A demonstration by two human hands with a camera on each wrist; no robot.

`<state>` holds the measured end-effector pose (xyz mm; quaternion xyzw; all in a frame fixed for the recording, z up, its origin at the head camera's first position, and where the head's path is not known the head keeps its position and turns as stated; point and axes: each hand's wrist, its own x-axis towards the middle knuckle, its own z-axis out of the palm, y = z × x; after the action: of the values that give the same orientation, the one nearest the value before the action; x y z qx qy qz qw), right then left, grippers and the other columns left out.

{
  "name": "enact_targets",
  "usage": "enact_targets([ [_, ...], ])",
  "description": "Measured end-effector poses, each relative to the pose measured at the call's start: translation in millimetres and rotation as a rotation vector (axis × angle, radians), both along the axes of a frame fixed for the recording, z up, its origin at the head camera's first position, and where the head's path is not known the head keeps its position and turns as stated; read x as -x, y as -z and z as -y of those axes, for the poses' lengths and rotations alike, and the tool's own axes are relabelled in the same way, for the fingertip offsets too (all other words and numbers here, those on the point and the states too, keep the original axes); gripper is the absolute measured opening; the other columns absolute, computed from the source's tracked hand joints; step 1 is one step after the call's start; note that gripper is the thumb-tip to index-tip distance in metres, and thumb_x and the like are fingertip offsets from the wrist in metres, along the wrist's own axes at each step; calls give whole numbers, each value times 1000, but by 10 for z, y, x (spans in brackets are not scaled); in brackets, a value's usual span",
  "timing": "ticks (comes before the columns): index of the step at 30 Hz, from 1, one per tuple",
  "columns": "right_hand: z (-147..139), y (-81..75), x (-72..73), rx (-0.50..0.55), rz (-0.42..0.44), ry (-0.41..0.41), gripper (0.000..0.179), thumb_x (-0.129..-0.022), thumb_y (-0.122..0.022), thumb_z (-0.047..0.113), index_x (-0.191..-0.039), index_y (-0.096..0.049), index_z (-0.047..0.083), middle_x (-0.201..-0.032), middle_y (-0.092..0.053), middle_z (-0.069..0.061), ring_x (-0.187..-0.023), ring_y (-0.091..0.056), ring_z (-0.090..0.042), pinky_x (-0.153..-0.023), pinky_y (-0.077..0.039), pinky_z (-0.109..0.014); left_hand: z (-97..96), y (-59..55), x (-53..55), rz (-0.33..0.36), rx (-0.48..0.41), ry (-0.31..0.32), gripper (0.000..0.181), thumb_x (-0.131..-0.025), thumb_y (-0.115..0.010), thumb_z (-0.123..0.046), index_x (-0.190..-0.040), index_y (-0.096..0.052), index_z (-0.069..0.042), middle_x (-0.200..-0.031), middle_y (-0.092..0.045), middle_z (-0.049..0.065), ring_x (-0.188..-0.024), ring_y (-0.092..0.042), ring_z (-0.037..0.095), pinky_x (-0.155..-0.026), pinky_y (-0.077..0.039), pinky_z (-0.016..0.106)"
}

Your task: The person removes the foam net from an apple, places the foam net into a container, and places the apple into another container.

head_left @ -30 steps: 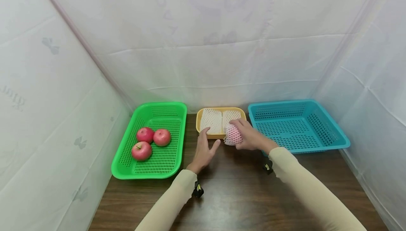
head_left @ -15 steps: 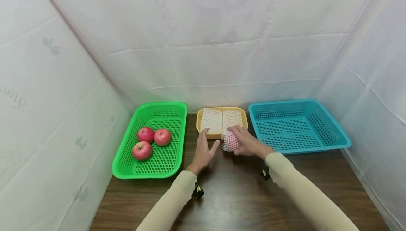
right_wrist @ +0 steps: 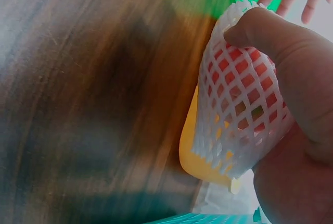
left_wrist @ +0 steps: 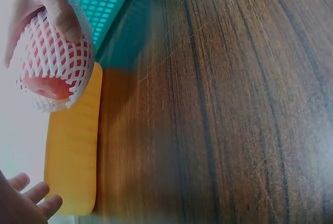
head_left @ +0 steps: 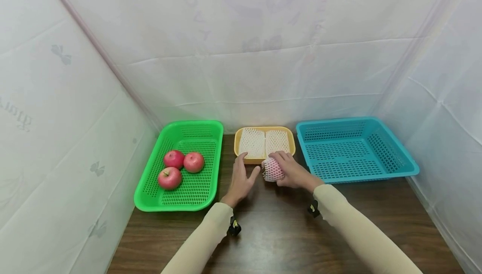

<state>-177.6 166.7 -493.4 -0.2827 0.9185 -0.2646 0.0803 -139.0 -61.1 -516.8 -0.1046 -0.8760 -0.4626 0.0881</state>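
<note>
My right hand (head_left: 295, 172) grips an apple (left_wrist: 48, 85) wrapped in a white foam net sleeve (right_wrist: 242, 99), thumb pressing on one side. Red skin shows through the mesh, and in the left wrist view one end of the apple is bare. In the right wrist view the sleeve's loose end extends past the fruit. The wrapped apple is held just in front of a yellow tray (head_left: 253, 162). To its left my left hand (head_left: 239, 182) is spread, fingers extended, thumb near the apple, holding nothing. Two flat foam net sleeves (head_left: 252, 142) lie side by side in the tray.
At the left stands a green basket (head_left: 188, 190) with three red apples (head_left: 170, 178) in it. A blue basket (head_left: 344, 150), with nothing in it, is at the right. White cloth walls (head_left: 241, 77) enclose the brown wooden table (head_left: 278, 240) at the back and sides.
My right hand has drawn the wrapped apple slightly left and toward the body, off the tray's front edge. My left hand has stayed almost in place.
</note>
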Motion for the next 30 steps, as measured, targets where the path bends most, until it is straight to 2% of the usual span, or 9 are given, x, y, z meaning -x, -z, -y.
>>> enact_targets([
  [5,9,22,-37,24,6,-4,90,-77,-88,12,-152,-38,14,-151,-40,-9,-133,-41,-29,-108,-45,-54,14,20,1,-20,-4,-6,68,-102,-60,-37,-153,-32,-3,-154,-36,20,-142,-37,36,-115,-33,57],
  [9,19,54,-62,19,31,3,88,-78,-87,13,-151,-38,20,-151,-40,-6,-132,-40,-26,-109,-45,-52,17,25,-4,-33,-9,-3,68,-102,-59,-39,-152,-32,-2,-154,-37,21,-141,-38,38,-114,-34,58],
  [16,24,144,-85,-4,41,-18,89,-79,-87,15,-153,-38,18,-152,-38,-5,-133,-38,-27,-110,-43,-51,27,24,-8,-7,-5,-3,71,-102,-59,-41,-154,-32,-1,-155,-35,19,-143,-36,35,-116,-33,55],
  [22,21,185,-100,-17,48,-16,89,-78,-87,14,-152,-38,20,-151,-40,-4,-135,-37,-26,-110,-43,-51,50,22,-20,1,-1,-10,69,-101,-60,-39,-154,-32,-3,-156,-35,19,-143,-36,37,-115,-33,55],
  [30,9,262,-105,-38,58,-24,91,-78,-88,16,-153,-37,18,-150,-38,-5,-134,-37,-28,-108,-45,-53,61,11,-37,9,3,-12,70,-101,-60,-38,-153,-32,0,-155,-36,20,-142,-37,38,-116,-33,54],
])
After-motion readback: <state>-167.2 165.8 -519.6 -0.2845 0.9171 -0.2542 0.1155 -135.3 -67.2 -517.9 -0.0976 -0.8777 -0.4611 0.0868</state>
